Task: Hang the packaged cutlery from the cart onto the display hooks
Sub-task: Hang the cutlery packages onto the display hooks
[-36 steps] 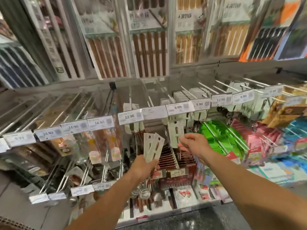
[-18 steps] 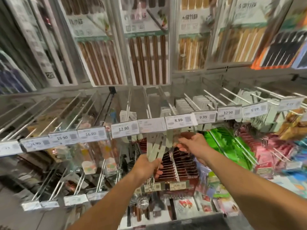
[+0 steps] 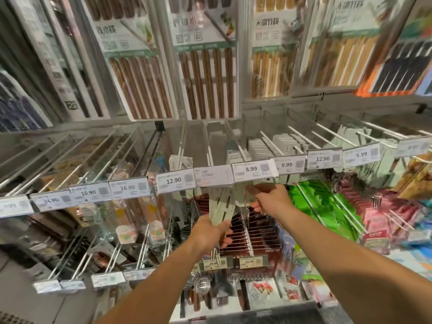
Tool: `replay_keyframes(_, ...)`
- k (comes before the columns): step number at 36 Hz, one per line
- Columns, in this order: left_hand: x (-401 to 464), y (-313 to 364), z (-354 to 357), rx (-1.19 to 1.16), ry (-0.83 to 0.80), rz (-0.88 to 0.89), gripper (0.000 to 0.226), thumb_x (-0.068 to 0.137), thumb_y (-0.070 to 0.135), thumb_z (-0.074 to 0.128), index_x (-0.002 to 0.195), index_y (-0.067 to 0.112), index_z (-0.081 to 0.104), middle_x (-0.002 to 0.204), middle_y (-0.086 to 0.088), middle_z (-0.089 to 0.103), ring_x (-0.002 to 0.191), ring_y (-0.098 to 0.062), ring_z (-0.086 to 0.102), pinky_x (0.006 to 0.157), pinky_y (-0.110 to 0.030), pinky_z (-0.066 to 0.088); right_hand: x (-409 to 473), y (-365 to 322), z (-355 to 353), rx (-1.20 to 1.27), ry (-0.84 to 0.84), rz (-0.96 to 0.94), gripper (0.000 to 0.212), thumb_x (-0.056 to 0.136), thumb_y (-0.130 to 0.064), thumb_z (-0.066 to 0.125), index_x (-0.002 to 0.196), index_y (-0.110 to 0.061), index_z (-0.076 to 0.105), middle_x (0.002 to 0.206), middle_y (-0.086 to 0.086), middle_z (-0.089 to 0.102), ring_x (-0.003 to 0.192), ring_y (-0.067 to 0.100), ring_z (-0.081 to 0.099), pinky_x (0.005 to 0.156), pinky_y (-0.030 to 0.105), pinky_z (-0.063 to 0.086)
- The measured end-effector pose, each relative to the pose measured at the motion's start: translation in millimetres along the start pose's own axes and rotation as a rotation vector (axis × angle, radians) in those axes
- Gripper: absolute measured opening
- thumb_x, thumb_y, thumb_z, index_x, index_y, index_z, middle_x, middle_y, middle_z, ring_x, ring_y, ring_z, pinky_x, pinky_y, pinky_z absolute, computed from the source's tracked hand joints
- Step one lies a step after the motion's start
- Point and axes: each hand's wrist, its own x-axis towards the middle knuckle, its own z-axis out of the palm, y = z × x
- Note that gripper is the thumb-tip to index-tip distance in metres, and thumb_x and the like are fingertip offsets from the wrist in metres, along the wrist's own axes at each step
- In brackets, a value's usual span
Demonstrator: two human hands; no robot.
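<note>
My left hand (image 3: pixel 211 232) grips a couple of packaged cutlery pieces (image 3: pixel 222 209) on pale card backings, their tops raised up behind the unpriced label (image 3: pixel 211 176). My right hand (image 3: pixel 268 202) pinches another cutlery card (image 3: pixel 240 195) just under the 8.99 price tag (image 3: pixel 253 169). The display hook (image 3: pixel 236 146) above that tag carries a few cards at its back. Metal cutlery ends poke out below my left hand. The cart is out of view.
A row of long hooks with price tags runs across the shelf. Chopstick packs (image 3: pixel 205 66) hang above. Green packets (image 3: pixel 315 202) and pink packets (image 3: pixel 378 206) hang to the right. Dark red boxed sets (image 3: pixel 254 230) sit behind my hands.
Both hands have risen closer to the tag rail. The cards in my left hand went from well below the labels to just behind them. The view tilted upward.
</note>
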Motion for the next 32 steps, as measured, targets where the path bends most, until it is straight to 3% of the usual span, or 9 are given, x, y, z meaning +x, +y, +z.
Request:
replay_keyframes(4, 3, -8, -2, 0.027, 0.079, -0.027, 0.048, 0.094, 0.033, 0.066, 0.124, -0.003, 0.051, 0.093, -0.011, 0.075, 0.065, -0.013, 0.069, 0.059, -0.024, 0.051, 14, -5, 11, -0.024, 0.103, 0.048, 0.024, 0.09, -0.021, 0.072, 0.11, -0.009, 0.068, 0.082, 0.01, 0.073, 0.046, 0.011, 0.065, 0.039, 0.017, 0.045)
replay_keyframes(8, 1, -18, -6, -0.051, 0.127, -0.057, 0.076, 0.089, 0.037, 0.072, 0.139, -0.01, 0.041, 0.073, -0.004, 0.075, 0.052, -0.006, 0.065, 0.051, -0.021, 0.047, 17, -14, 21, -0.035, 0.162, 0.122, 0.038, 0.088, -0.027, 0.073, 0.111, 0.002, 0.064, 0.08, 0.011, 0.07, 0.049, 0.016, 0.069, 0.039, 0.023, 0.053)
replay_keyframes(12, -6, -21, -5, -0.064, 0.112, -0.068, 0.051, 0.089, 0.02, 0.074, 0.123, -0.014, 0.055, 0.068, -0.008, 0.071, 0.042, -0.005, 0.06, 0.042, -0.014, 0.044, 3, -9, 21, -0.12, 0.111, 0.227, 0.034, 0.097, -0.019, 0.061, 0.119, 0.006, 0.052, 0.1, 0.017, 0.069, 0.044, 0.012, 0.064, 0.034, 0.018, 0.046)
replay_keyframes(14, -9, -22, -2, -0.076, 0.088, -0.062, 0.031, 0.088, 0.013, 0.073, 0.109, -0.007, 0.065, 0.076, -0.012, 0.072, 0.048, -0.008, 0.064, 0.045, -0.016, 0.047, -3, 1, 20, -0.146, -0.024, 0.274, 0.037, 0.097, -0.023, 0.06, 0.12, 0.006, 0.054, 0.104, 0.016, 0.07, 0.061, 0.017, 0.07, 0.048, 0.023, 0.055)
replay_keyframes(17, -9, -26, 4, -0.14, 0.07, -0.027, 0.028, 0.085, 0.011, 0.076, 0.112, 0.005, 0.069, 0.092, -0.01, 0.077, 0.076, -0.019, 0.073, 0.07, -0.032, 0.061, -16, 21, 19, -0.082, -0.381, 0.304, 0.053, 0.09, -0.047, 0.065, 0.122, -0.005, 0.063, 0.11, 0.01, 0.072, 0.094, 0.021, 0.071, 0.075, 0.032, 0.059)
replay_keyframes(19, -10, -28, 10, -0.158, 0.043, -0.016, 0.035, 0.082, 0.014, 0.079, 0.115, 0.01, 0.069, 0.098, -0.007, 0.077, 0.092, -0.025, 0.073, 0.086, -0.041, 0.059, -27, 31, 18, -0.019, -0.492, 0.275, 0.037, 0.09, -0.034, 0.069, 0.118, -0.01, 0.068, 0.113, 0.004, 0.073, 0.106, 0.018, 0.068, 0.087, 0.031, 0.056)
replay_keyframes(23, -16, -24, 22, -0.143, 0.059, -0.001, 0.035, 0.082, 0.017, 0.08, 0.114, 0.012, 0.068, 0.1, -0.007, 0.076, 0.088, -0.02, 0.071, 0.057, -0.015, 0.054, -37, 41, 13, 0.085, -0.416, 0.198, 0.021, 0.092, -0.016, 0.068, 0.11, -0.008, 0.071, 0.107, -0.002, 0.075, 0.108, 0.013, 0.067, 0.083, 0.025, 0.055)
replay_keyframes(28, -19, -19, 22, -0.024, 0.054, 0.09, 0.045, 0.077, 0.028, 0.084, 0.117, 0.018, 0.068, 0.102, 0.003, 0.077, 0.093, -0.011, 0.073, 0.087, -0.031, 0.058, -44, 31, -2, 0.042, -0.321, 0.09, 0.013, 0.092, -0.015, 0.068, 0.103, -0.01, 0.072, 0.102, -0.002, 0.075, 0.098, 0.011, 0.067, 0.09, 0.03, 0.055)
replay_keyframes(32, -16, -13, 19, -0.017, 0.076, 0.153, 0.033, 0.081, 0.019, 0.081, 0.11, 0.009, 0.07, 0.091, -0.012, 0.075, 0.089, -0.021, 0.073, 0.087, -0.03, 0.058, -45, 21, -14, -0.076, -0.277, -0.004, 0.012, 0.09, -0.016, 0.07, 0.083, -0.006, 0.07, 0.075, -0.002, 0.063, 0.07, 0.008, 0.056, 0.065, 0.018, 0.05)
